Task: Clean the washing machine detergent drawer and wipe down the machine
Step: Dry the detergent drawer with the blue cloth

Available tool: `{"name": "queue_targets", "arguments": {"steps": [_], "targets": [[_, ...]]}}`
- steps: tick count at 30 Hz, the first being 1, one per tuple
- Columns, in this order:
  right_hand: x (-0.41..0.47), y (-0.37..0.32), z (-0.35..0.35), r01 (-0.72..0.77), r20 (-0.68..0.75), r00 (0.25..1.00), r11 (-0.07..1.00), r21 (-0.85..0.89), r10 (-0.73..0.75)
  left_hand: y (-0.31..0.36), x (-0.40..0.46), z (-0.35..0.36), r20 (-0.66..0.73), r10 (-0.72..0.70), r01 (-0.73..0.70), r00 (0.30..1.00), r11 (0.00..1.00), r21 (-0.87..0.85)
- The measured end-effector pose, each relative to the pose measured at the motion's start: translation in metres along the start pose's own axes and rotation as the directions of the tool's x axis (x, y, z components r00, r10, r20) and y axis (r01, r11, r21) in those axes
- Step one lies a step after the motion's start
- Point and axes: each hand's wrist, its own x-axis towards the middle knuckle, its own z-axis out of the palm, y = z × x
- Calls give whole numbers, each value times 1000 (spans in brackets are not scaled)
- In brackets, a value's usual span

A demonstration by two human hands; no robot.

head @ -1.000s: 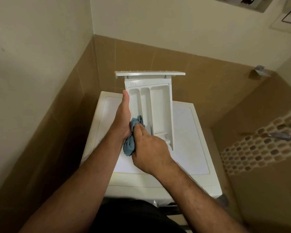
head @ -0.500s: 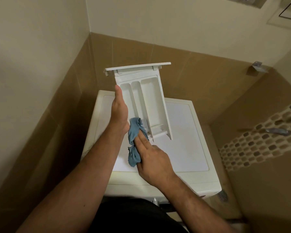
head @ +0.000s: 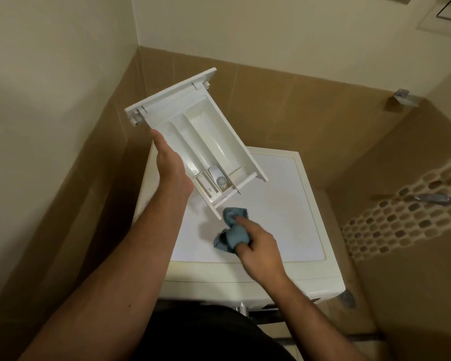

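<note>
The left hand [head: 173,170] grips the drawer [head: 201,144] by its side, tilted above the washing machine [head: 284,204] toward 11 o'clock, likely exposing its compartments to the cloth [head: 232,231] bunched in the closed right hand [head: 258,247] at 5 o'clock.

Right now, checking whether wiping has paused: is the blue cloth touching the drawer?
Apart. The head view shows the cloth, bunched in the right hand, just below the drawer, with a sliver of white machine top between them.
</note>
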Motion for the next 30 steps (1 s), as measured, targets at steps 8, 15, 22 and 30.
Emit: {"name": "queue_targets", "arguments": {"steps": [8,15,22,30], "targets": [[33,-16,-1,-365,255,902,302,881,348,-22,-10,3,-72,-46,49,996,998,36],[30,-2,-12,-431,330,900,461,776,285,-24,-13,7,-51,-60,62,997,997,41],[36,35,-67,-329,-84,883,738,589,461,-32,-18,15,-80,-33,48,996,979,200],[83,8,-121,61,-371,926,949,310,62,-56,-31,39,-96,-110,134,989,945,300]]}}
